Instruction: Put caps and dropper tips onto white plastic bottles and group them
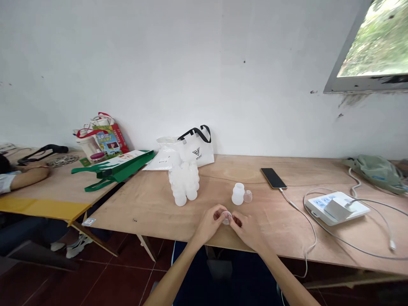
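Observation:
Close to the table's front edge, my left hand [210, 221] and my right hand [244, 226] meet around a small clear round plastic cap [226, 217]. Fingers of both hands are closed on its rim from either side. Just beyond my right hand stands a white plastic bottle [238, 194], upright, its top uncovered. Beside that bottle, to the right, lies another clear round cap [247, 196]. A cluster of several white bottles [185, 180], piled together, stands farther left, beyond my left hand.
A white bag [199, 153] with black handles leans on the wall. Right of the bottle lie a phone [273, 177] with its cable and a white power strip [334, 208]. A green bag [127, 165] bridges to the left table, where a person's arm [30, 176] rests.

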The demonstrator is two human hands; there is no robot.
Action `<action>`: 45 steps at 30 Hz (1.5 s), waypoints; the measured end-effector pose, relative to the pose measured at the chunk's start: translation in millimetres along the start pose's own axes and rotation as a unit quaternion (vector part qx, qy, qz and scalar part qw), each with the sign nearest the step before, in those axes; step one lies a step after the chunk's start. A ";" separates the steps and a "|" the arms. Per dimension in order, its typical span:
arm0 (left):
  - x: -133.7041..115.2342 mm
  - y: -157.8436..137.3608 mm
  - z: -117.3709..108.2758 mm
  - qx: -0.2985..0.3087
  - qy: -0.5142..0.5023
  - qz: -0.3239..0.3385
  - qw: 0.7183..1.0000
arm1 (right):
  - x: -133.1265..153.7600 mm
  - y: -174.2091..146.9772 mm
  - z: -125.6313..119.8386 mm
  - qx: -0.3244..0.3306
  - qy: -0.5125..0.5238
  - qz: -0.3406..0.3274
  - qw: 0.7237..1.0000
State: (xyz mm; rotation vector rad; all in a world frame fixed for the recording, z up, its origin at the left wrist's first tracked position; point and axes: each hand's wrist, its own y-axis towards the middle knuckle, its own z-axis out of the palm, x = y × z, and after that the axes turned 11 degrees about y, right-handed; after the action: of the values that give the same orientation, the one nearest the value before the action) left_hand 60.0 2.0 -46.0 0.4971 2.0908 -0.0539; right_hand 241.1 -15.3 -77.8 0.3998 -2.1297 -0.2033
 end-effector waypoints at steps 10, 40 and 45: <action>0.8 -1.5 -3.2 0.022 0.007 0.002 1.000 | 2.5 0.1 -2.3 -0.006 0.021 0.007 1.000; 37.5 8.1 17.9 -0.054 -0.123 -0.059 0.989 | -11.8 23.2 -21.1 -0.204 -0.122 -0.086 0.968; 37.4 5.9 18.4 -0.042 -0.111 -0.053 0.992 | -19.8 28.9 -17.6 -0.187 -0.122 -0.096 0.970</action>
State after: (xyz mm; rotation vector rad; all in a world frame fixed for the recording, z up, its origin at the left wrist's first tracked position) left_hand 59.7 15.4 -85.9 0.3127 1.8914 -0.0793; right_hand 260.0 18.9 -74.9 0.3696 -2.2253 -0.7883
